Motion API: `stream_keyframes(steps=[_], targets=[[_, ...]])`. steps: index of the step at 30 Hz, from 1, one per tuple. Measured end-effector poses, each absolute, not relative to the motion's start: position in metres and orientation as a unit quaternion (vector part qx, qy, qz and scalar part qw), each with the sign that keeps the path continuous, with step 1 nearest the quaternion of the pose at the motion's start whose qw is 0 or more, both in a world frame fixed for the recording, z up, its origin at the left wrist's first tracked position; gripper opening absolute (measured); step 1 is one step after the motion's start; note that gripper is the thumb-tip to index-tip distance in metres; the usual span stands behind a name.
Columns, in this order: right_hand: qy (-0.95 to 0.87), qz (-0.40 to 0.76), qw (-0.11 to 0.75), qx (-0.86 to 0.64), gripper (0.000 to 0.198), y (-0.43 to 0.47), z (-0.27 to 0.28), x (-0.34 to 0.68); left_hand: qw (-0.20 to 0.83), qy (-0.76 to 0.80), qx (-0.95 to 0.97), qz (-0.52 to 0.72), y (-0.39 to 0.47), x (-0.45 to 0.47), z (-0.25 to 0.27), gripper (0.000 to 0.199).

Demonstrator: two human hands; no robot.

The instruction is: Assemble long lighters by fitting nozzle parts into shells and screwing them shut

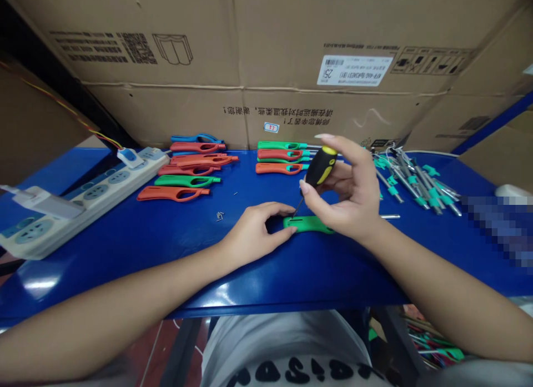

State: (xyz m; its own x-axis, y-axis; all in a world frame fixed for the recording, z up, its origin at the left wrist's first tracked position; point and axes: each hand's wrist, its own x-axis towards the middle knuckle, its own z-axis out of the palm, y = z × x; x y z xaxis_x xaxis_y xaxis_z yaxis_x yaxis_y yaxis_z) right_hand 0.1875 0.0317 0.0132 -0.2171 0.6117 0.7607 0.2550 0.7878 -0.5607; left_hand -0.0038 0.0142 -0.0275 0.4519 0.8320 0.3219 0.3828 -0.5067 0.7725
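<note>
While one green casing (308,225) is under the driver on the blue table (166,287), the work as a whole looks, from where I stand, partly complete. Beyond the right hand (353,195), a short row of casings with metal rods (272,168) appears done; the rodless casings (156,194) at the left, the loose rods with teal fittings (425,190) at the right and a few small screws (220,215) suggest that several more are left. The green casing lies flat between the two hands, its left end pinched narrowly by the left hand (264,226), thumb at the near edge, fingertips at the far edge. The right hand is closed around a black-and-yellow screwdriver (320,167), held tilted, its tip at that same end, just beside the left fingertips. The casing's other end is hidden behind the right hand; a metal rod (390,216) shows beyond, apparently its own. Whether a screw sits under the tip, I cannot tell.
</note>
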Motion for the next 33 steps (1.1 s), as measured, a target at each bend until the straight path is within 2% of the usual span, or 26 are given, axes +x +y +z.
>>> stream_keyframes(steps=[7,15,29,33], targets=[[-0.740,0.184,0.585,-0.277,0.066,0.0342,0.0170,0.1924,0.308,0.385,0.779,0.387,0.0151,-0.0049,-0.0249,0.009],[-0.740,0.191,0.583,-0.278,0.068,0.0320,0.0164,0.1899,0.321,0.361,0.784,0.389,0.0156,-0.0053,-0.0277,0.010],[-0.728,0.181,0.582,-0.314,0.061,0.0274,0.0189,0.1872,0.319,0.357,0.789,0.385,0.0169,-0.0055,-0.0305,0.009],[-0.740,0.175,0.580,-0.293,0.063,0.0310,0.0166,0.1882,0.302,0.368,0.796,0.374,0.0163,-0.0054,-0.0293,0.021]])
